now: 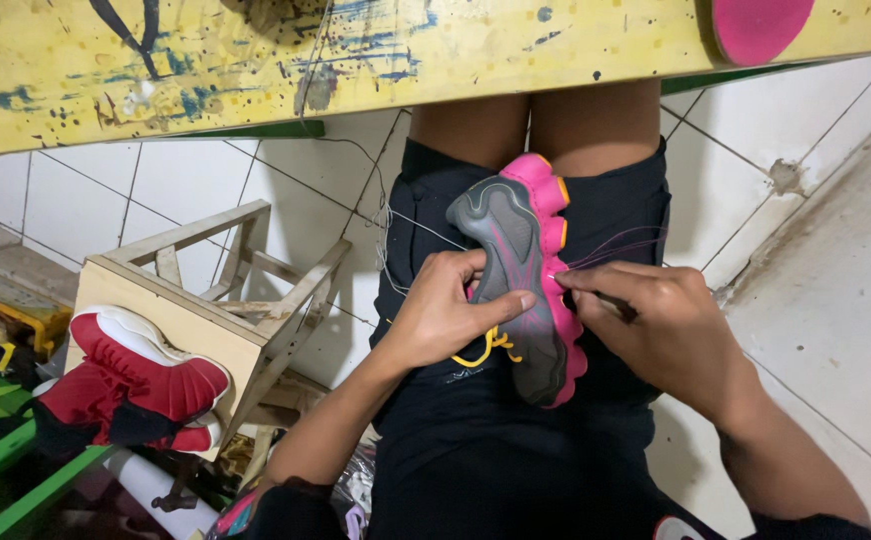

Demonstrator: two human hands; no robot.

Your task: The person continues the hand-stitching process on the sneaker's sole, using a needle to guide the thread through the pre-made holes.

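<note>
A grey-and-pink shoe (521, 280) lies on the seated person's lap, the left hand (446, 310) clamped across it, the right hand (656, 320) pinching a needle at its sole, a red sneaker (131, 385) on a wooden stool (206, 300) well left of it.

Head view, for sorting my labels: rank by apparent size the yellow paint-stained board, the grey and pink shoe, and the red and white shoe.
1. Yellow paint-stained board, largest by far.
2. and 3. Grey and pink shoe and red and white shoe look alike; differing nearness leaves them unranked.

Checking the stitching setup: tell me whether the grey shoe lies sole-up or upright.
On its side: the grey shoe shows its pink sole edge rightward, steadied by the left hand.
</note>
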